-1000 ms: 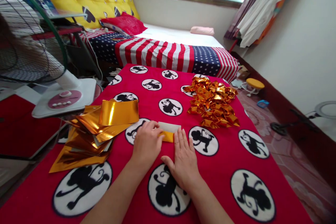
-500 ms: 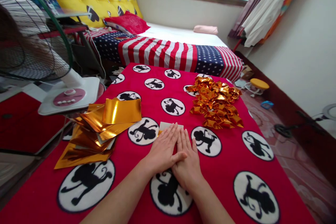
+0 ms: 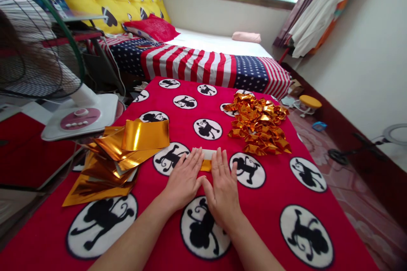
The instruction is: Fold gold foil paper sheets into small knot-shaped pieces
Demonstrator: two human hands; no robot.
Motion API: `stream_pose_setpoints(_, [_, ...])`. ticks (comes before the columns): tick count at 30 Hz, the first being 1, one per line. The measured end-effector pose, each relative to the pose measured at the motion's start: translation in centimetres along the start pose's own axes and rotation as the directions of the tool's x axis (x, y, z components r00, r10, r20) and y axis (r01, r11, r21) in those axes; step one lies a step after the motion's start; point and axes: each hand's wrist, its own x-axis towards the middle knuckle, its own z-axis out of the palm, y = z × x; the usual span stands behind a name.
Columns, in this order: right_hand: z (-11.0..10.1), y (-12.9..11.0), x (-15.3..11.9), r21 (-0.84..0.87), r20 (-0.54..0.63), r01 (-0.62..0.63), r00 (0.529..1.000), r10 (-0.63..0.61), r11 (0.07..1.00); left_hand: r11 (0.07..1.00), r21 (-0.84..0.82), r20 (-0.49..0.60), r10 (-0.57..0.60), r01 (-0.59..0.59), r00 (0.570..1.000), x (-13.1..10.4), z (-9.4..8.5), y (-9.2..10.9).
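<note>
A small folded paper (image 3: 206, 165), gold in front with a pale strip behind, lies on the red cloth. My left hand (image 3: 185, 178) rests flat on its left part, fingers stretched forward. On its right part lies my right hand (image 3: 224, 188), palm down with the fingers out. The two thumbs meet or nearly meet in front of the paper, and the palms hide its ends. Left of my hands is a loose pile of gold sheets (image 3: 146, 135). Several folded gold pieces (image 3: 259, 123) are heaped on the cloth at the right.
The red cloth with monkey prints (image 3: 254, 228) covers the table. A fan (image 3: 79, 118) stands at the left edge, partly beside the gold sheets. Behind the table is a bed (image 3: 203, 65); a yellow stool (image 3: 310, 102) stands on the floor at the right.
My hands were overlapped on the paper; they have slid apart, left hand to the left and right hand slightly right, uncovering the gold middle. The view has shifted slightly.
</note>
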Motion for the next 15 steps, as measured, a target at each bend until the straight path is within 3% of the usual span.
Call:
stream_pose_setpoints(3, [0.3, -2.2, 0.7, 0.128, 0.081, 0.155, 0.983, -0.166, 0.980, 0.999, 0.024, 0.051, -0.029, 0.028, 0.998, 0.4, 0.5, 0.2])
stream_pose_setpoints(6, [1.2, -3.1, 1.0, 0.162, 0.107, 0.125, 0.984, -0.143, 0.979, 0.997, 0.049, 0.086, -0.071, 0.067, 0.994, 0.6, 0.9, 0.2])
stream_pose_setpoints(15, [1.7, 1.4, -0.8, -0.066, 0.113, 0.023, 0.993, -0.015, 0.998, 0.999, 0.017, -0.022, -0.032, 0.032, 0.999, 0.0, -0.1, 0.3])
